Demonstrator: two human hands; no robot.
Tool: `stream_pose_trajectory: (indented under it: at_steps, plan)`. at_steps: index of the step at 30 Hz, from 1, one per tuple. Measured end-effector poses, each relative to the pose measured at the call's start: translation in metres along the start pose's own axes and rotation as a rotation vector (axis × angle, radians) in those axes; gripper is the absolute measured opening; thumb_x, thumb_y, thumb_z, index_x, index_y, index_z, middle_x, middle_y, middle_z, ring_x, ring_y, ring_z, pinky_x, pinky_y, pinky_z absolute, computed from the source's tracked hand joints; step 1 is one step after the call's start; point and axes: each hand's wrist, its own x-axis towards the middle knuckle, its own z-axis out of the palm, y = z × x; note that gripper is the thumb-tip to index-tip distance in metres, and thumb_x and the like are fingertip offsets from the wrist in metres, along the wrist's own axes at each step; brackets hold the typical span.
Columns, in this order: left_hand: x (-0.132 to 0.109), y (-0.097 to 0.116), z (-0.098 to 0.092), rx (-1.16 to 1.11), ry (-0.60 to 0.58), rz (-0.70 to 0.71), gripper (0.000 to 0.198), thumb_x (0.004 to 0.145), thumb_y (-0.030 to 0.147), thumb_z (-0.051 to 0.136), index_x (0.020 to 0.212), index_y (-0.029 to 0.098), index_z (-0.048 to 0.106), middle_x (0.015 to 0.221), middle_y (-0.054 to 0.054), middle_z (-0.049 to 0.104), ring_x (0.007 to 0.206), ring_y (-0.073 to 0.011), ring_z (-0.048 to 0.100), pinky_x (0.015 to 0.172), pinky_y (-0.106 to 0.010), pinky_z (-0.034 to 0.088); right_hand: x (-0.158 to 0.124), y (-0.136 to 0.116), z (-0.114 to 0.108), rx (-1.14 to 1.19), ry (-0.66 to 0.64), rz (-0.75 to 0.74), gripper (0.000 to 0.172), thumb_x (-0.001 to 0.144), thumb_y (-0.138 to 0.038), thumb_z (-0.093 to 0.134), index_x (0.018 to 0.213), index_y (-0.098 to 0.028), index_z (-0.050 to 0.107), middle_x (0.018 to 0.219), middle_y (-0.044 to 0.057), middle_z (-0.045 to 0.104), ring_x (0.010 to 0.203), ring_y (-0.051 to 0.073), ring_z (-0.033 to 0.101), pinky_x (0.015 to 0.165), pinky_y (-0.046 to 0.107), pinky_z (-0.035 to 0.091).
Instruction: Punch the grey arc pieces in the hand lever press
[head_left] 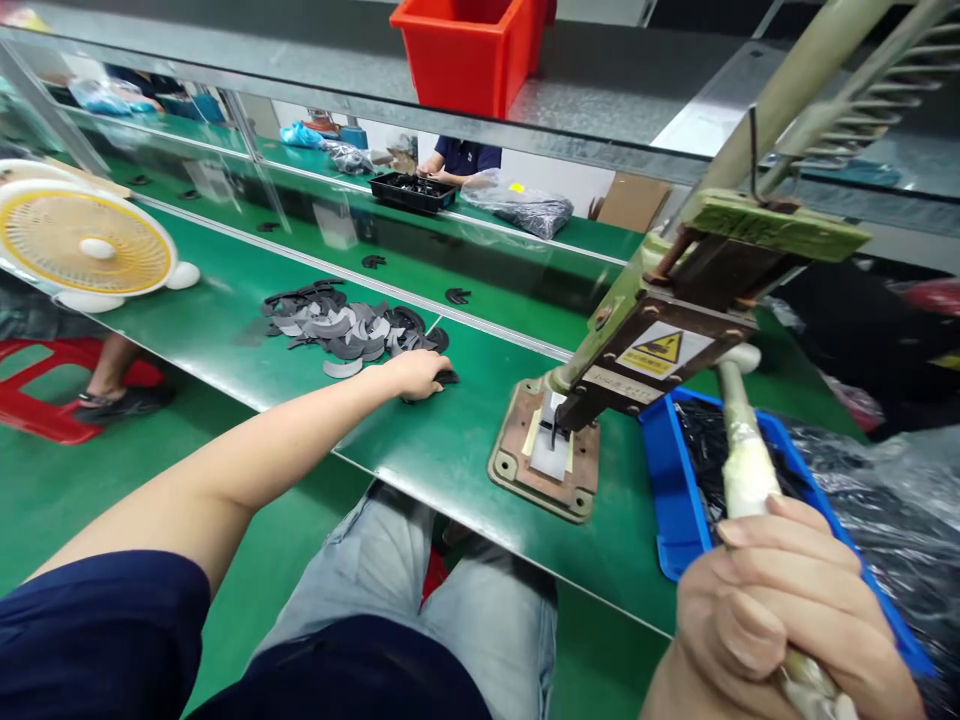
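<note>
My right hand (787, 600) is wrapped around the taped lever handle (742, 450) of a bench-mounted hand press. The press base (506, 445) is bolted-looking, brown and square, with a pale plate and a small dark part (553, 430) under the ram. My left hand (418, 375) rests low over the green table, fingers closed on a black curved piece (448, 377), partly hidden beneath them. Just behind it lies a loose pile of grey and black curved pieces (352, 330).
Right of the press stands a blue bin (675, 500) of black parts, beside plastic bags (885, 490). A fan (90, 245) is at left. Several black pieces lie along the green belt (412, 280). A red bin (465, 50) sits on the overhead shelf. Another person works across.
</note>
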Motion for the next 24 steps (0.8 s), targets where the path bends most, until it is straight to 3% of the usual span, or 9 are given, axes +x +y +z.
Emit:
stream_pose_trajectory:
  at_steps: [3, 6, 10, 13, 17, 21, 24]
  plan:
    - [0.006, 0.003, -0.002, -0.087, -0.024, -0.043, 0.044, 0.076, 0.03, 0.084, 0.117, 0.021, 0.07, 0.119, -0.011, 0.075, 0.111, -0.0279, 0.07, 0.093, -0.029, 0.052, 0.002, -0.008, 0.003, -0.017, 0.008, 0.026, 0.05, 0.074, -0.038, 0.079, 0.045, -0.023, 0.04, 0.049, -0.003, 0.058, 0.05, 0.018, 0.061, 0.07, 0.05, 0.057]
    - [0.003, 0.012, -0.002, -0.25, 0.021, -0.025, 0.024, 0.077, 0.035, 0.084, 0.088, 0.022, 0.068, 0.084, -0.005, 0.074, 0.081, -0.0215, 0.071, 0.07, -0.025, 0.05, 0.003, -0.013, 0.008, -0.022, 0.036, 0.029, 0.048, 0.076, -0.034, 0.078, 0.047, -0.023, 0.04, 0.048, -0.003, 0.055, 0.051, 0.017, 0.06, 0.073, 0.05, 0.058]
    - [-0.004, 0.049, 0.005, -0.763, -0.049, -0.048, 0.034, 0.091, 0.049, 0.073, 0.08, 0.021, 0.057, 0.06, -0.001, 0.065, 0.051, -0.0142, 0.061, 0.049, -0.023, 0.043, 0.002, -0.018, 0.01, -0.051, 0.021, 0.063, 0.044, 0.079, -0.031, 0.076, 0.051, -0.024, 0.043, 0.05, -0.003, 0.055, 0.055, 0.018, 0.062, 0.078, 0.052, 0.058]
    - [-0.003, 0.089, 0.012, -1.093, -0.135, -0.064, 0.036, 0.095, 0.05, 0.07, 0.082, 0.02, 0.053, 0.059, -0.001, 0.066, 0.049, -0.013, 0.062, 0.048, -0.022, 0.047, 0.003, -0.022, 0.011, -0.068, 0.002, 0.077, 0.043, 0.081, -0.032, 0.074, 0.053, -0.023, 0.042, 0.052, -0.004, 0.055, 0.057, 0.018, 0.063, 0.081, 0.051, 0.059]
    - [0.005, 0.127, 0.022, -1.211, -0.209, -0.035, 0.032, 0.093, 0.043, 0.075, 0.087, 0.018, 0.056, 0.061, 0.0, 0.068, 0.053, -0.013, 0.066, 0.05, -0.021, 0.05, 0.006, -0.028, 0.011, -0.092, -0.033, 0.114, 0.039, 0.083, -0.03, 0.071, 0.056, -0.022, 0.044, 0.055, -0.005, 0.056, 0.061, 0.016, 0.064, 0.085, 0.051, 0.058]
    - [0.017, 0.139, 0.034, -1.226, -0.118, 0.013, 0.031, 0.084, 0.035, 0.085, 0.084, 0.016, 0.061, 0.061, 0.003, 0.066, 0.05, -0.0085, 0.06, 0.046, -0.017, 0.044, 0.008, -0.031, 0.011, -0.093, -0.062, 0.136, 0.038, 0.083, -0.03, 0.071, 0.057, -0.022, 0.045, 0.056, -0.005, 0.057, 0.062, 0.016, 0.064, 0.087, 0.052, 0.056]
    - [0.023, 0.137, 0.039, -1.24, -0.128, 0.048, 0.032, 0.08, 0.036, 0.088, 0.083, 0.014, 0.064, 0.066, 0.001, 0.069, 0.054, -0.0091, 0.062, 0.049, -0.018, 0.048, 0.008, -0.03, 0.011, -0.09, -0.061, 0.122, 0.042, 0.085, -0.032, 0.07, 0.055, -0.021, 0.043, 0.055, -0.005, 0.056, 0.062, 0.013, 0.064, 0.087, 0.05, 0.057]
